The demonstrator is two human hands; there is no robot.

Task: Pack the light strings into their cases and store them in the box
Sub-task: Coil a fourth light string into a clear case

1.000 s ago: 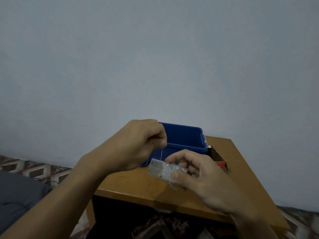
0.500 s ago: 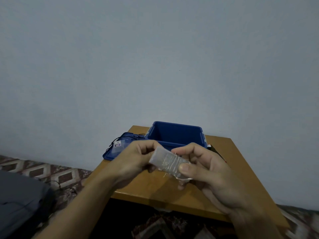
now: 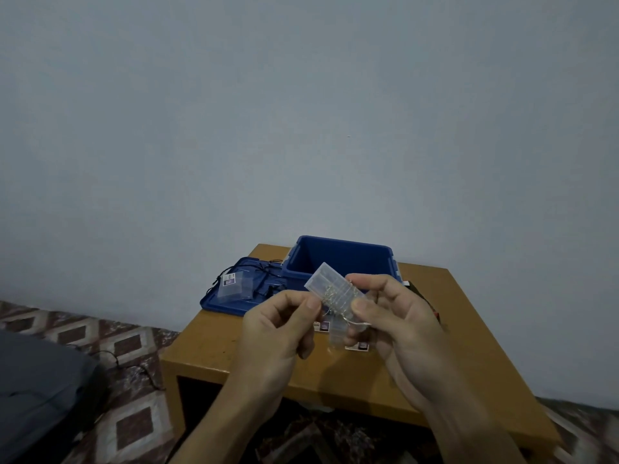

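Grip of the right hand (image 3: 398, 323) is clamped on a clear case (image 3: 335, 289), thumb across its near end and fingers curled behind, so the case tilts up and away to the left. Beside it, the left hand (image 3: 278, 333) has its own grip closed, thumb and forefinger pinching the thin light string (image 3: 330, 301) bunched at the case's edge; both forearms reach in from below. Just beyond the grip stands the open blue box (image 3: 390, 256) on the counter (image 3: 335, 373). Left of the grip lies the blue lid (image 3: 217, 304), carrying another small case (image 3: 234, 285) and black wire (image 3: 264, 289). Under the grip, labelled cases (image 3: 360, 345) rest on the counter, partly hidden by the fingers. A second ago the left hand was raised, drawing the string upward; it now sits low against the case, which has tipped more steeply.
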